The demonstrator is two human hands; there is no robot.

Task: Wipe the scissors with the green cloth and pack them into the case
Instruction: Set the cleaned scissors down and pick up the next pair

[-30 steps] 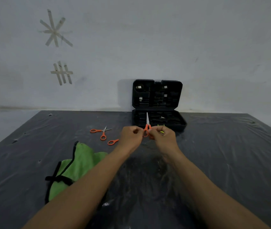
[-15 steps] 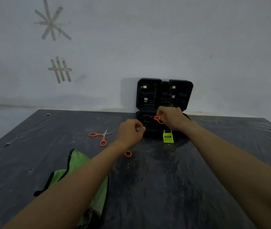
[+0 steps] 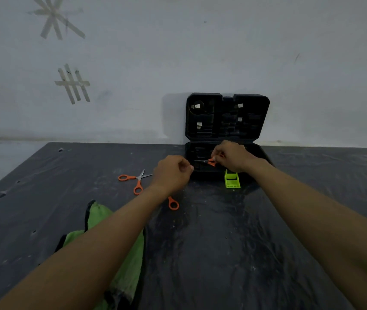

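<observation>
The black case [image 3: 227, 117] stands open against the wall, lid upright. My right hand [image 3: 231, 158] is over its lower tray, shut on a pair of orange-handled scissors [image 3: 210, 162] whose blades point left inside the tray. My left hand [image 3: 171, 173] hovers in a loose fist just left of the case, holding nothing. A second pair of orange scissors [image 3: 136, 179] lies open on the table to the left. The orange loop [image 3: 173, 203] of a third pair shows under my left wrist. The green cloth [image 3: 102, 222] lies crumpled beneath my left forearm.
A small lime-green plastic piece [image 3: 232, 179] sits on the table right in front of the case. The table is covered in dark wrinkled plastic sheet [image 3: 233, 242]. The wall behind bears tape marks [image 3: 73, 83].
My right hand carried the scissors from in front of me into the case's lower tray. My left hand let go of them and stays closed near the case.
</observation>
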